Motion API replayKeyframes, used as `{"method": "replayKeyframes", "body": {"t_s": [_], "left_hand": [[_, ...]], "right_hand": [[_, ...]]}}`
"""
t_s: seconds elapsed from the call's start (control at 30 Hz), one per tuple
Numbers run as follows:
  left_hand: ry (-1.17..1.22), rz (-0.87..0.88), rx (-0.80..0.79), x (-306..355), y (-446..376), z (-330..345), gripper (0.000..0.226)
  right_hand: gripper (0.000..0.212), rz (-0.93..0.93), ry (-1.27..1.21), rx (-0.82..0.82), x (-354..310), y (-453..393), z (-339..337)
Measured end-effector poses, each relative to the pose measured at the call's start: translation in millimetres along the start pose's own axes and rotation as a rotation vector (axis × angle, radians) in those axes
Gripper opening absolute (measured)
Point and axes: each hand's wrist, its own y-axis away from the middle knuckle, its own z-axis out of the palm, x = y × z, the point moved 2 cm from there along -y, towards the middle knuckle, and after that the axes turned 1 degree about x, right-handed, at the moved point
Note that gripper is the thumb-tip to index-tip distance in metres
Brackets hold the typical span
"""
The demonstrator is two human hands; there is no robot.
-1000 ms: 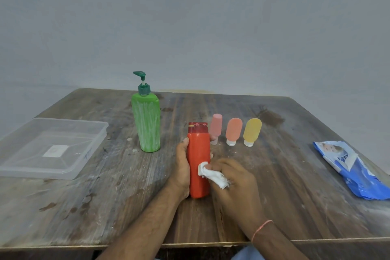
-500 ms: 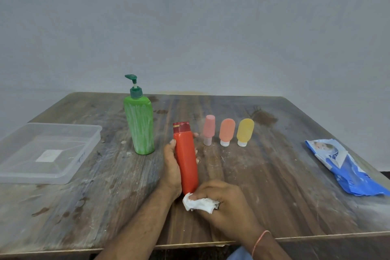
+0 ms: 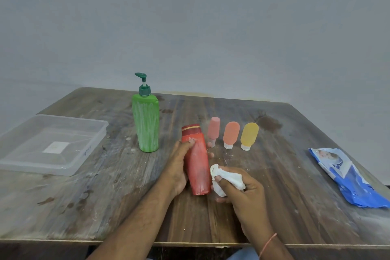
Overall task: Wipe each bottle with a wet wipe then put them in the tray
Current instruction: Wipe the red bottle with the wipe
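Observation:
My left hand (image 3: 176, 167) grips a red bottle (image 3: 196, 160) around its left side, tilted with its cap leaning back-left. A crumpled white wet wipe (image 3: 226, 178) is bunched in my right hand (image 3: 242, 194), pressed against the bottle's lower right side. Behind stand a tall green pump bottle (image 3: 146, 124) and three small upside-down bottles: pink (image 3: 213, 129), orange (image 3: 231, 134) and yellow (image 3: 249, 135). A clear plastic tray (image 3: 90, 150) lies at the left with nothing in it.
A blue wet-wipe pack (image 3: 346, 175) lies near the wooden table's (image 3: 105, 196) right edge. The near table edge runs just under my forearms. A plain grey wall stands behind the table.
The wipe went down from the bottle's middle to below its base, then came back up against its lower right side. The bottle has tilted in my left hand.

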Motion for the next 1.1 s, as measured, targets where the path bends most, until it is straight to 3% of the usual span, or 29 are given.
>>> {"method": "replayKeyframes", "body": {"t_s": [0.13,0.3,0.57,0.73,0.87,1.1], "left_hand": [[0.062,-0.106,0.029,1,-1,-1,0.060],[0.208,-0.115,0.051,-3,-2,-7,0.081],[0.275,-0.172,-0.109,-5,-5,-6,0.085],[0.373,-0.096,-0.113,0,-6,-10,0.073],[0.370,-0.032,-0.112,6,-6,-10,0.065],[0.368,-0.022,-0.102,2,-7,-12,0.065]], "right_hand": [[0.022,0.015,0.052,-0.033,4,-1,3],[0.029,0.032,0.106,-0.075,3,-1,1],[0.029,0.022,0.165,-0.176,1,-3,8],[0.022,-0.022,0.127,-0.178,-1,-13,9],[0.016,-0.002,0.339,-0.088,11,-18,6],[0.025,-0.102,0.497,-0.159,12,-17,10]]}}
